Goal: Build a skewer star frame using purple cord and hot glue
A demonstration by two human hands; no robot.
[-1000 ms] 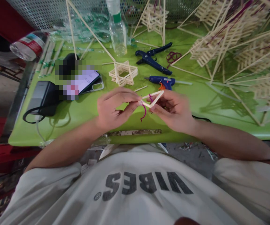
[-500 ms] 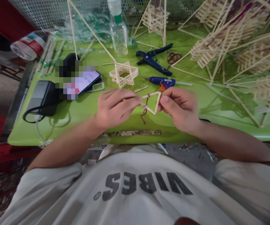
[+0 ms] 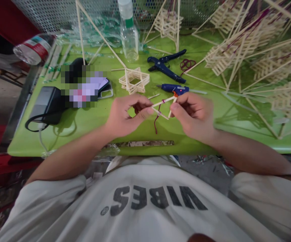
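Between my hands, above the table's near half, is a small triangle of wooden sticks [image 3: 167, 100] with dark red thread [image 3: 156, 125] tied round two sides and dangling. My left hand [image 3: 131, 112] pinches its left corner between thumb and fingers. My right hand [image 3: 194, 114] grips the short stick at the right side. Whether that stick is joined at both ends I cannot tell. Just beyond lies a blue hot glue gun [image 3: 174, 88] with an orange trigger. A stacked star of sticks [image 3: 134, 80] sits past my left hand.
Dark blue cutters [image 3: 167, 67] lie behind the glue gun. Star-stack frames with long sticks [image 3: 246, 43] crowd the right side. A clear bottle [image 3: 129, 33] stands at the back. A phone [image 3: 88, 88] and a black-grey box with cable [image 3: 48, 104] are left. A flat strip [image 3: 145, 143] lies near the front edge.
The triangle has tilted in my hands, its upper stick now sloping up to the right. My left thumb has swung into view and the fingers have shifted along the corner.
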